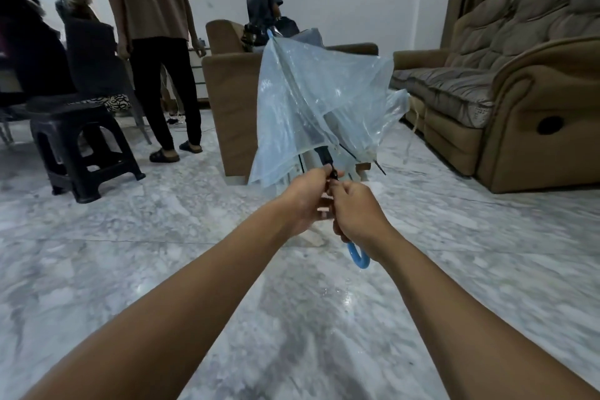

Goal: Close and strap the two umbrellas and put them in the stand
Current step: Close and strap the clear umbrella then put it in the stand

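**Marble floor, living room: umbrella held at the shaft**

Grey-veined marble floor (97, 269) extends to a brown sofa (519, 91) on the right and a brown armchair (227, 91) straight ahead. A black plastic stool (78, 146) stands at left, beside people seated and standing.

The clear blue umbrella (311, 101) is held above the floor, tip pointing up and away, canopy partly collapsed and loose, ribs still splayed. Both hands meet just below the canopy edge. The left hand (305, 198) is closed around the shaft, fingers at the black runner. The right hand (357, 211) is closed around the shaft just beside it, touching the left. The blue curved handle (358, 256) protrudes below the right hand.
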